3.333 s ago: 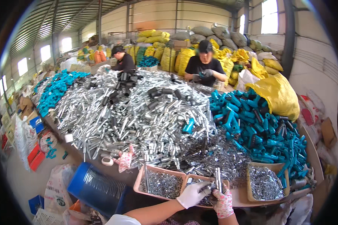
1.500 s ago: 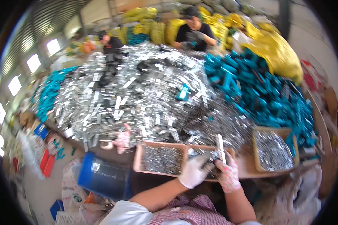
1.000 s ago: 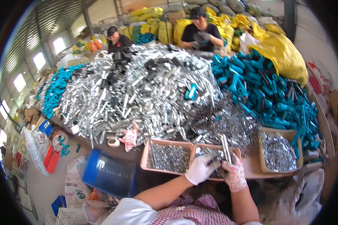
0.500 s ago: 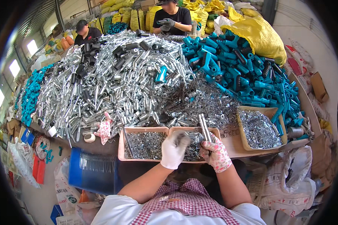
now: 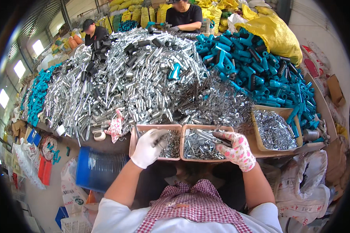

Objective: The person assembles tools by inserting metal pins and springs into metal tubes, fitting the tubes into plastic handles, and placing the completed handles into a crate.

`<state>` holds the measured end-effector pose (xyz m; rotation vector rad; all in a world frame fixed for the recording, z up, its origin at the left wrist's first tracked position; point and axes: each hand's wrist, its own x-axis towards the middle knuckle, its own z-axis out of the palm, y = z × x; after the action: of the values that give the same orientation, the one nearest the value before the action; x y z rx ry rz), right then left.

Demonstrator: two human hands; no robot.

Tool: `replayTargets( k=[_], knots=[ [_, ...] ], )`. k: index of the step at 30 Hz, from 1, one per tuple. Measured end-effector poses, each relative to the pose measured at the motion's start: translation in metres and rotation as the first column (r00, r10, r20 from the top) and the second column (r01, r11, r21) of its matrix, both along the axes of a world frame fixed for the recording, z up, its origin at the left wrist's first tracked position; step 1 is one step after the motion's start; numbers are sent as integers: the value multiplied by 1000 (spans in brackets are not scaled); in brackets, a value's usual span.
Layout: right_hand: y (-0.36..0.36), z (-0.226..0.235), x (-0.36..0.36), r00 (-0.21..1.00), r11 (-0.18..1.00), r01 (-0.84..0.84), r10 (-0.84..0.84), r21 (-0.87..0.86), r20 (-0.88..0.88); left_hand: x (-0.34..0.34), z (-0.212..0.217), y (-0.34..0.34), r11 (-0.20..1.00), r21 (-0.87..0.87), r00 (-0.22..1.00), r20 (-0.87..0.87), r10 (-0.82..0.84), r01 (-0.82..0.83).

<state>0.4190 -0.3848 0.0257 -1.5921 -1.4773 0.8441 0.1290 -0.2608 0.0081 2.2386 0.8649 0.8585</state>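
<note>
My left hand, in a white glove, reaches into the left cardboard tray of small silver metal parts, its fingertips pinched together among them. My right hand, in a pink flowered glove, grips a slim silver metal rod that lies low across the middle tray, pointing left. The two trays stand side by side at the table's near edge, just ahead of my checked apron.
A huge heap of silver metal tubes fills the table, with teal plastic fittings at the right and a yellow sack behind. A third tray stands at the right. Two people work opposite. A blue bin stands lower left.
The rod in my right hand has dropped from upright to lying across the middle tray. My left hand has left the rod and moved left into the left tray. The view has tilted down.
</note>
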Motion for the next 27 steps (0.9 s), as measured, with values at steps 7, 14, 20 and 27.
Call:
replayTargets(
  k=[7,14,20,27],
  knots=[
    [-15,6,-22,879,918,-277,124,282,460,21,13,-14,898,-55,897,-58,-438,435],
    [-10,0,-62,815,926,-355,237,132,529,24,-6,-51,884,51,866,-234,-442,465],
    [-5,-22,-76,703,858,-514,401,28,588,-12,-34,-72,954,112,960,-80,-269,277],
    [1,-43,-113,826,853,-522,500,18,261,-117,-64,-63,980,-170,976,170,136,-107]
  ],
)
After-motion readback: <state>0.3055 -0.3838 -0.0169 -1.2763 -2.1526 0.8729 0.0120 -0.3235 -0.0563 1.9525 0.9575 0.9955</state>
